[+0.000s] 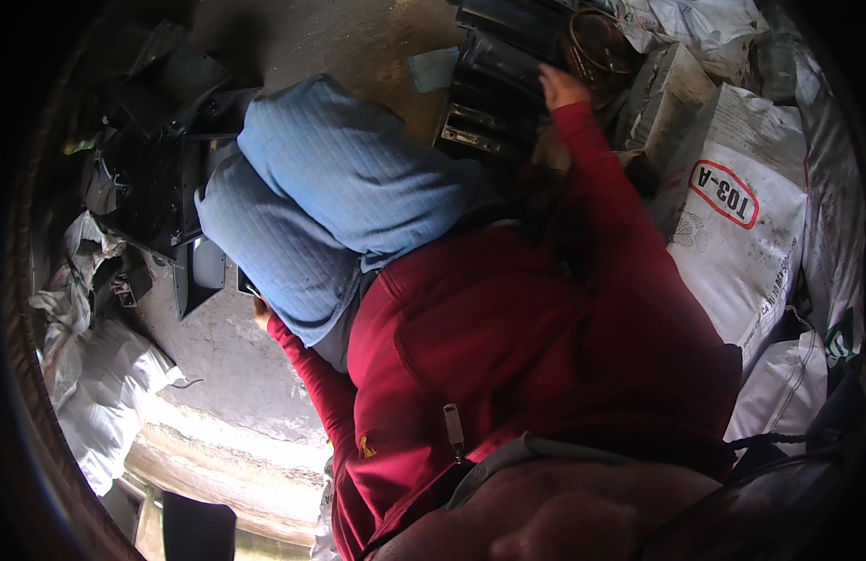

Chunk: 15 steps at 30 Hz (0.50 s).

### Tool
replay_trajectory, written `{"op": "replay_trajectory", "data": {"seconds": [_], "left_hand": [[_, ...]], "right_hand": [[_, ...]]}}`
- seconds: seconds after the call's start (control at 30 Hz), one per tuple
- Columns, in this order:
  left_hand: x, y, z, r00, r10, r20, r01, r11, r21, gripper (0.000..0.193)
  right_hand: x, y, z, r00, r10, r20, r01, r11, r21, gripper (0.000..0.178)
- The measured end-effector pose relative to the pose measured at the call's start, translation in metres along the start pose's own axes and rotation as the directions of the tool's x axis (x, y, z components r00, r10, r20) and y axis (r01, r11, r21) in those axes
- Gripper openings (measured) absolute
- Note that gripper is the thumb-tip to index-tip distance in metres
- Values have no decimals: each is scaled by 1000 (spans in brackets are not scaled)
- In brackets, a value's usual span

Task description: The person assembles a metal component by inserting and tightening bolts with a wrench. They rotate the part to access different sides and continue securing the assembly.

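1. Well left of the left hand [262,313], and nearer the body, lies a crumpled white sack [115,383].
2. Beyond that hand, off to its left, black parts [152,154] sit in a jumble; a dark upright panel [197,285] stands near it.
3. A small dark piece [247,282] is at the left hand's fingertips, partly hidden by the leg.
4. The left hand is beside the knee, half covered; I cannot tell whether its fingers pinch the piece.
5. Blue trousers [349,173] fill the space between the hands.
6. Left of the right hand [564,89] lies a pale-blue sheet [434,69].
7. Just left of the right hand are long black pieces [498,64]; contact is unclear.
8. The right hand's fingers are loosely spread.
9. Just right of it sits a brown coil [597,42]; farther right, nearer the body, a white printed sack [746,234].
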<state>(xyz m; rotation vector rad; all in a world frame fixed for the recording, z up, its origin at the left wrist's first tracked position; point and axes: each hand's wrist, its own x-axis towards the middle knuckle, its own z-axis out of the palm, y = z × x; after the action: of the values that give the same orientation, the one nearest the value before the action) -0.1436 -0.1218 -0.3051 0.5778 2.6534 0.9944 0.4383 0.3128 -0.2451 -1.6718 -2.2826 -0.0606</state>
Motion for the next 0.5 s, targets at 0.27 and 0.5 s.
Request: {"op": "replay_trajectory", "data": {"seconds": [0.27,0.5], "left_hand": [[-40,170,-72,980,197,-41,-175,738,-652,9],[-139,235,-69,701,546,458,-624,781,25,23]], "right_hand": [[151,-44,-171,940,229,-254,-139,934,328,60],[174,-304,-204,763,-622,174,304,583,754,33]]}}
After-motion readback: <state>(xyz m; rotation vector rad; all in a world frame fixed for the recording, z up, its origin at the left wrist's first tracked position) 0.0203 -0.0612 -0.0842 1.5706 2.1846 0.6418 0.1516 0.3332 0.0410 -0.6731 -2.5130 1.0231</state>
